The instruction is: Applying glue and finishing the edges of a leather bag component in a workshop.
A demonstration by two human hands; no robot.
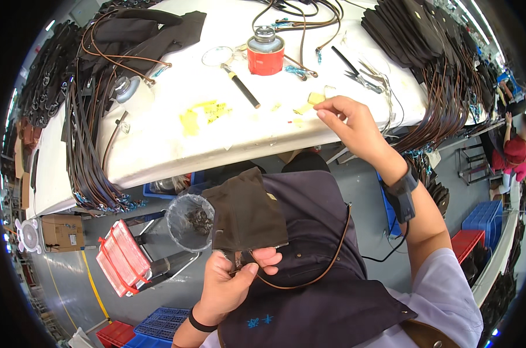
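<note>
My left hand (234, 281) grips the lower edge of a dark brown fabric pouch (248, 211), close to what looks like its zipper teeth. The pouch lies over my lap, against a dark apron (309, 203), and has a small pale yellow mark near its right side. A thin brown leather strap (332, 259) curves from near the pouch across the apron. Over the table's front part, my right hand (353, 124) has thumb and forefinger drawn together beside small yellow pieces (303, 108). Whatever sits between those fingertips is too small to make out.
On the white table (158, 148) are a red tin (266, 58) with a metal-topped bottle, a black-handled tool (242, 88), pliers (361, 79) and yellow scraps (205, 116). Stacked dark bags with straps (411, 35) stand right. Below are a lined bin (184, 223) and crates (483, 220); a person (513, 151) is far right.
</note>
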